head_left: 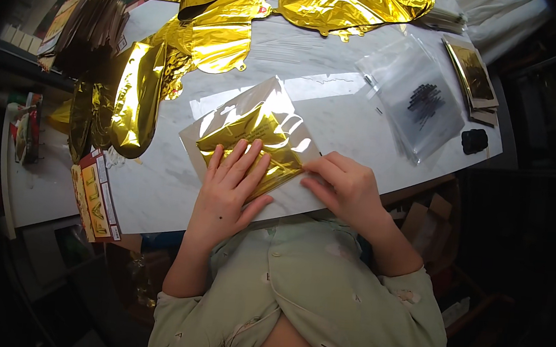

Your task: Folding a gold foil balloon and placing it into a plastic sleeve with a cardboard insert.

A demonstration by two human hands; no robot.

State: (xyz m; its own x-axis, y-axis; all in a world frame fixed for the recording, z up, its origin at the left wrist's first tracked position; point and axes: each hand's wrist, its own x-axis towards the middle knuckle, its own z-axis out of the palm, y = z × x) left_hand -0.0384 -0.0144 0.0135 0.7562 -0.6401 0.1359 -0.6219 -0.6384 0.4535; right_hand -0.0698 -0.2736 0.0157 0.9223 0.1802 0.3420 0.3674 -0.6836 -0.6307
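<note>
A clear plastic bag with a folded gold foil balloon inside lies at a slant on the table in front of me. My left hand rests flat on the bag's near left part, fingers stretched out over the gold foil. At the bag's right corner my right hand pinches the edge between thumb and bent fingers. The fingertips partly hide that corner. Light glares off the upper part of the plastic.
Loose gold foil balloons spread over the table's far side and left. A stack of clear bags lies at right, beside a small black object and a gold-topped pile. Printed cards are stacked far left; another card overhangs the near-left edge.
</note>
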